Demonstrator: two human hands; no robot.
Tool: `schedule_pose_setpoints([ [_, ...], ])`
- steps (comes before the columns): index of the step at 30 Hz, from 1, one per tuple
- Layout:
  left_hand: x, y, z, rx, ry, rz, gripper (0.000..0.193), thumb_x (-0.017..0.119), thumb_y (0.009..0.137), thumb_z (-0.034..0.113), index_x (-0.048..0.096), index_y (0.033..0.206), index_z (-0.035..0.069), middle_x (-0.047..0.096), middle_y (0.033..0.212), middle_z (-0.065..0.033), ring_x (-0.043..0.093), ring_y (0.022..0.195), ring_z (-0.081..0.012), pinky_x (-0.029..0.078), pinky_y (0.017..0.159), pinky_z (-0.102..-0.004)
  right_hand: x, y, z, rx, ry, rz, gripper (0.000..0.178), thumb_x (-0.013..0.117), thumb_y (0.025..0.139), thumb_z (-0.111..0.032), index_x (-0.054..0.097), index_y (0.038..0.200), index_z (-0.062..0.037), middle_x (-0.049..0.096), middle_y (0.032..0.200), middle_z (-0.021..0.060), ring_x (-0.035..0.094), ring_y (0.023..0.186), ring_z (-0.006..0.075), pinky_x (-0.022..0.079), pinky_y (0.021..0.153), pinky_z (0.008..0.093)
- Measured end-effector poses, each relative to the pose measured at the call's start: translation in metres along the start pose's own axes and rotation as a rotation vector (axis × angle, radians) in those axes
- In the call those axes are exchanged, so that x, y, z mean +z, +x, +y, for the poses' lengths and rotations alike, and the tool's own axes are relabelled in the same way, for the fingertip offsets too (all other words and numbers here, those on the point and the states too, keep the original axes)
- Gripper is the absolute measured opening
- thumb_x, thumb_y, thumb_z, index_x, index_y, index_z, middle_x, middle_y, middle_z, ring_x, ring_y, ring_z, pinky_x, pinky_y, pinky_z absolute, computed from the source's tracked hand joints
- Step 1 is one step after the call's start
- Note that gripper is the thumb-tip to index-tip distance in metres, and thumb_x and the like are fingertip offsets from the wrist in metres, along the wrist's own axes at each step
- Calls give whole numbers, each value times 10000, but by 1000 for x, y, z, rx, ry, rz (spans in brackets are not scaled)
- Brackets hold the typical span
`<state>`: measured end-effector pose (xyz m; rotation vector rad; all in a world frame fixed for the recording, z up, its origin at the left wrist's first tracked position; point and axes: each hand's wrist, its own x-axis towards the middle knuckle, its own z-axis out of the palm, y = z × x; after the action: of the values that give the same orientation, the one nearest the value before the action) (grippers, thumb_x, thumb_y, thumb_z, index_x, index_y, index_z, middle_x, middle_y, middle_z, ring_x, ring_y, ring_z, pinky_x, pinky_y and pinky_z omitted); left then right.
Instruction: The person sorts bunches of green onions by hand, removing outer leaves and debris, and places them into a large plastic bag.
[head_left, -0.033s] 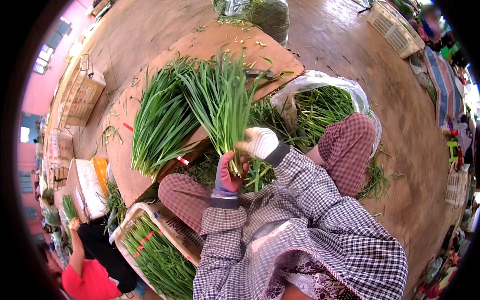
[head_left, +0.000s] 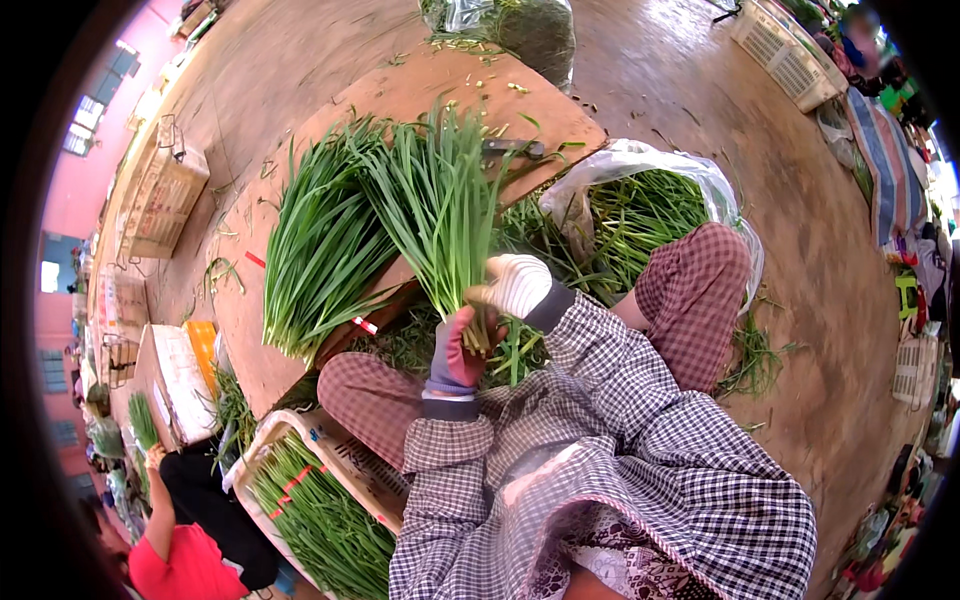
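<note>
In my left hand [head_left: 457, 350], gloved in pink and purple, a bunch of garlic chives [head_left: 440, 215] is gripped low on its pale stalks. Its long green leaves fan out away from me. My right hand [head_left: 520, 287], in a white striped glove, has its bare fingertips closed against the same stalks, just above the left hand. A larger pile of garlic chives [head_left: 325, 245] lies on the brown board [head_left: 243, 330], left of the held bunch and partly under its leaves. The board also carries a knife [head_left: 513, 147] with a dark handle, beyond my right hand.
An open clear plastic bag [head_left: 627, 155] of loose greens lies by my right knee. At my lower left, a crate [head_left: 340, 455] holds chives tied with red bands. Another person [head_left: 185, 555] sits at far left, holding greens. Several crates [head_left: 165, 205] line the left side.
</note>
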<state>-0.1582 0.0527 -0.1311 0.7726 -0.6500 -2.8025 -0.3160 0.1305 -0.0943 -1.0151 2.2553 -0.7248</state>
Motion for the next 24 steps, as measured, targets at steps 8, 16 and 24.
schedule_pose_setpoints([
  [8,11,8,-6,137,390,134,146,620,836,112,599,948,21,619,781,-65,617,685,-183,546,634,-336,7,-7,2,-115,54,91,374,661,749,-402,663,799,-30,643,742,179,634,704,330,502,650,416],
  [16,-6,8,-7,-10,31,100,296,649,852,177,571,1113,62,633,1007,-78,630,901,-197,549,790,-386,13,-14,26,-77,254,157,300,641,779,-321,687,790,-26,639,670,171,633,608,282,498,595,374],
  [24,1,7,-9,2,-5,83,394,638,863,216,535,1198,36,613,1116,-124,608,1035,-239,532,861,-398,9,-16,22,-13,425,112,352,669,759,-348,685,833,-5,664,704,158,652,650,246,513,602,345],
])
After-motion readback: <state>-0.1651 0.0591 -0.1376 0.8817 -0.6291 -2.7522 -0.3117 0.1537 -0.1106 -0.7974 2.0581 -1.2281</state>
